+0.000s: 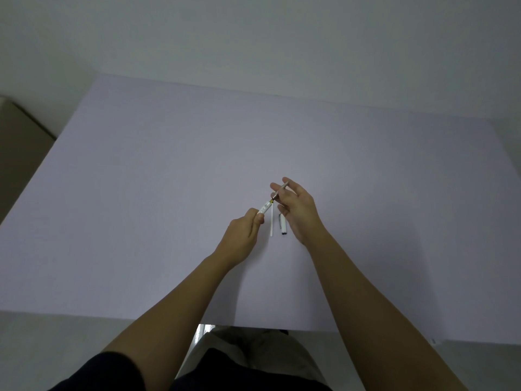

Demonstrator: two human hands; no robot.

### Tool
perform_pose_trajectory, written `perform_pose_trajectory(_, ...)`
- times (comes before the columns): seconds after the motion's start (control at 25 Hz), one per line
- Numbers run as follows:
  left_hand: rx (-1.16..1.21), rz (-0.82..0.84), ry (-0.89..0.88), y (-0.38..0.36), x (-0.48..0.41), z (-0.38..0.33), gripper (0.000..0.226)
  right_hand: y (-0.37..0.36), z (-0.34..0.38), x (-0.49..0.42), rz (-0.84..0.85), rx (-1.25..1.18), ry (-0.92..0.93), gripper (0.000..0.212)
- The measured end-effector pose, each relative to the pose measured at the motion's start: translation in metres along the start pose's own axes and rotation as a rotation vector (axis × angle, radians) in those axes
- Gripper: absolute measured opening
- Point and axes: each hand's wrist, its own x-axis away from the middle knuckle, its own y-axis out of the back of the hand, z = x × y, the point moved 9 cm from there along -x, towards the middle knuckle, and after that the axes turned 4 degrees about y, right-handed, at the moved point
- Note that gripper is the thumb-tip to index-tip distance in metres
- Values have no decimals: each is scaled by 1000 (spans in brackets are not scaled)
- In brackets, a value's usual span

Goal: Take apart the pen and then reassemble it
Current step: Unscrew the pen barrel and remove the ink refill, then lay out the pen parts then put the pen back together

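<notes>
My left hand (pixel 244 232) is closed around the lower end of the white pen barrel (pixel 265 207), which sticks up and to the right. My right hand (pixel 296 206) pinches the grey metal tip section (pixel 282 189) at the barrel's upper end; a dark yellowish joint shows between the two parts. Both hands hover just above the table (pixel 169 193). A thin white refill tube (pixel 272 222) lies on the table between my hands. The white pen cap (pixel 283 227) lies just right of the tube, partly under my right palm.
The pale lilac table fills most of the view, with its near edge at the bottom and a grey wall behind it. A brown cardboard box (pixel 19 142) stands past the left edge. My lap shows below the near edge.
</notes>
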Motion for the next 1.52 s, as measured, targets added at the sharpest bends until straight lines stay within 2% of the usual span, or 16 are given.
perform_pose_trajectory(0.2,50,12,-24,-4,1,-1,35,0,4,0,0,34,23,27)
perform_pose_trajectory(0.44,147,56,17,-13,2,8,22,-5,12,0,22,27,46,15)
perform_pose_trajectory(0.76,202,59,68,-18,0,20,20,10,36,-9,-69,-57,146,12)
perform_pose_trajectory(0.88,217,52,64,-17,-2,16,20,35,26,-13,-169,160,161,19)
perform_pose_trajectory(0.96,230,52,56,-15,-5,10,19,58,4,-11,-265,367,75,31)
perform_pose_trajectory(1.08,249,47,59,-12,-8,7,19,82,-25,-4,-339,571,-20,29)
perform_pose_trajectory(1.52,242,9,109,-1,-7,23,17,89,-69,-12,-290,709,-57,30)
